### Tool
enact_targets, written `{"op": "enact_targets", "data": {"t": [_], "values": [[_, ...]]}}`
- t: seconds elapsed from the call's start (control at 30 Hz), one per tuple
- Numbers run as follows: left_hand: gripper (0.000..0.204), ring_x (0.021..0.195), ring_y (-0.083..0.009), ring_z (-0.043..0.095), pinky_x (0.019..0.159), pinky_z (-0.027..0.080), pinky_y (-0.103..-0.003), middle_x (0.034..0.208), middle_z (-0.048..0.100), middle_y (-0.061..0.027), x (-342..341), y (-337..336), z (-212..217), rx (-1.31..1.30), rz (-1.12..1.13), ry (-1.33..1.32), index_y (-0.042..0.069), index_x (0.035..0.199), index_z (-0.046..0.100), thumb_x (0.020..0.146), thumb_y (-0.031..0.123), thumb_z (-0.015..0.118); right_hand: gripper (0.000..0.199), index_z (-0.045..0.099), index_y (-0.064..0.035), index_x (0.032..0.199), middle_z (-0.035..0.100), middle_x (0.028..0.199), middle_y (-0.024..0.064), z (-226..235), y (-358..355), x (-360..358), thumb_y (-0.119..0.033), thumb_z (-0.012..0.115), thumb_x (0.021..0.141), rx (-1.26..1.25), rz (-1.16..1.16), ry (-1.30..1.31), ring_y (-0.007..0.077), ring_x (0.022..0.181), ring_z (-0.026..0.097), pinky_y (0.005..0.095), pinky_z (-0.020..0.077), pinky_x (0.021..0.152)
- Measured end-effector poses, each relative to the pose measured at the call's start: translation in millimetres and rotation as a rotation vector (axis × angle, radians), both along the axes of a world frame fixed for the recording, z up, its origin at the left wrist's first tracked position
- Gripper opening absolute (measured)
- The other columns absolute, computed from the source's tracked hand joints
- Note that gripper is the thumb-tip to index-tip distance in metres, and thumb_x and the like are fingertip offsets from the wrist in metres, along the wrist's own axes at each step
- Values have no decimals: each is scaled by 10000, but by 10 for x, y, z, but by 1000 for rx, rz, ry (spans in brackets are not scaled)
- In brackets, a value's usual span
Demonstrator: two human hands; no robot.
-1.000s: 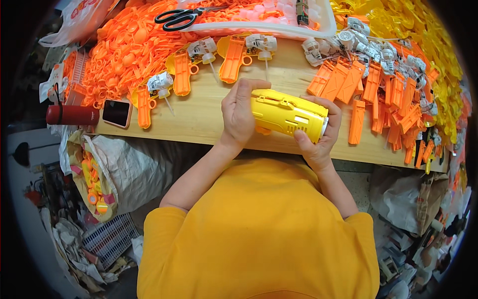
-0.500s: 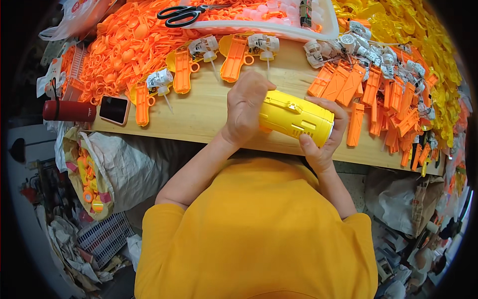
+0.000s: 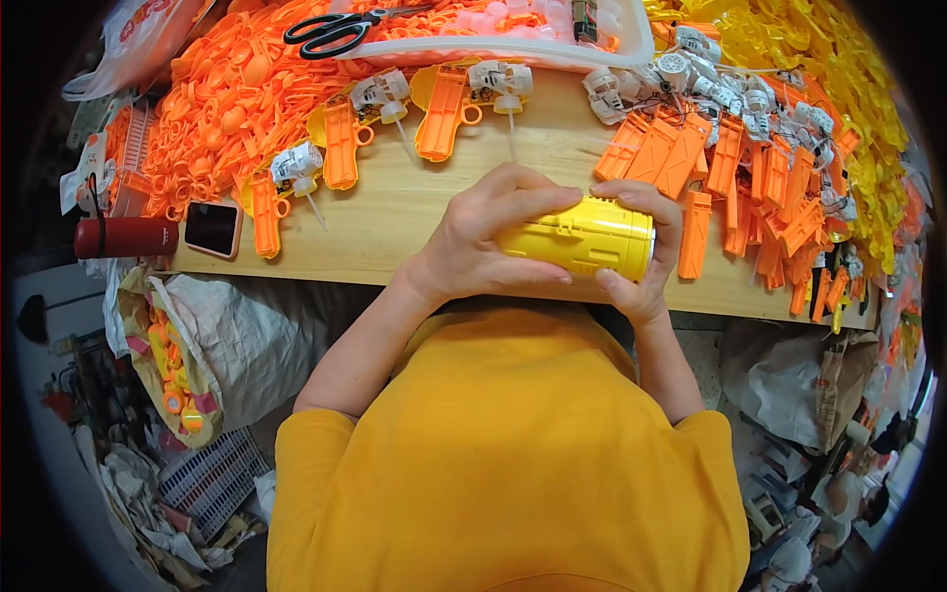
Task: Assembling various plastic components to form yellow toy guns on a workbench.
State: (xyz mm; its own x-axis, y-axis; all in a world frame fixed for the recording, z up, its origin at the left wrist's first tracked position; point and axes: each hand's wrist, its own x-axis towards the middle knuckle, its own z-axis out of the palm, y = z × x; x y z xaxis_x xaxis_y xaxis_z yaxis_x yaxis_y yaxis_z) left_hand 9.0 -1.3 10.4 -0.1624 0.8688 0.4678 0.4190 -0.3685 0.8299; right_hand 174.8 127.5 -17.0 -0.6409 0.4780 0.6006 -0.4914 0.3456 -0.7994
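Above the table's front edge I hold a yellow plastic cylinder [image 3: 582, 237] with moulded ridges and slots, lying sideways between both hands. My left hand [image 3: 483, 232] wraps its left end, fingers over the top and thumb underneath. Around the right end, near a pale rim, my right hand [image 3: 651, 247] is closed, with its thumb on the near side. The left end is hidden in my palm. Beyond my hands lie three part-built toy guns with orange handles, such as the middle one [image 3: 341, 143], each with a white motor unit and a thin pale rod.
A heap of orange parts [image 3: 247, 89] covers the back left, with scissors [image 3: 335, 33] and a white tray [image 3: 631, 51] beside it. Orange handles with wired white units [image 3: 730, 158] pile up at right, before yellow parts [image 3: 829, 79]. A phone [image 3: 212, 229] and red flask [image 3: 126, 238] lie left.
My left hand has shifted from the cylinder's left end to a wrap around its body. The cylinder has turned about its length and now lies more level. The whole view has shifted slightly.
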Motion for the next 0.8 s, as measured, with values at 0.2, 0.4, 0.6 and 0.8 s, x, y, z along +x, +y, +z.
{"op": "enact_targets", "data": {"t": [0.2,0.4,0.6,0.8], "values": [[624,969,-246,610,813,516,-326,1115,595,-143,77,-17,-23,151,143,203,66,1156,664,589,201,885,639,425,-55,1208,517,1174,213,100,58,-4,-219,786,707,126,-118,2,257,1048,527,371,435,911],[633,949,-254,607,800,527,-335,1082,597,-132,115,3,-29,209,259,245,89,1151,670,564,199,881,596,364,-92,1193,466,1243,222,57,-19,-96,-218,771,776,67,-240,101,265,1018,581,374,505,874],[653,926,-252,606,777,535,-332,1056,597,-124,164,20,-65,232,326,222,110,1159,670,544,183,877,526,380,-71,1141,486,1222,219,116,-58,-167,-199,753,794,136,-287,42,247,993,598,366,505,881],[669,920,-250,609,767,538,-332,1055,597,-125,176,19,-97,221,329,211,111,1168,666,538,176,881,489,393,-67,1117,520,1175,209,93,-126,-180,-185,743,797,97,-351,42,227,965,604,336,505,858]]}}
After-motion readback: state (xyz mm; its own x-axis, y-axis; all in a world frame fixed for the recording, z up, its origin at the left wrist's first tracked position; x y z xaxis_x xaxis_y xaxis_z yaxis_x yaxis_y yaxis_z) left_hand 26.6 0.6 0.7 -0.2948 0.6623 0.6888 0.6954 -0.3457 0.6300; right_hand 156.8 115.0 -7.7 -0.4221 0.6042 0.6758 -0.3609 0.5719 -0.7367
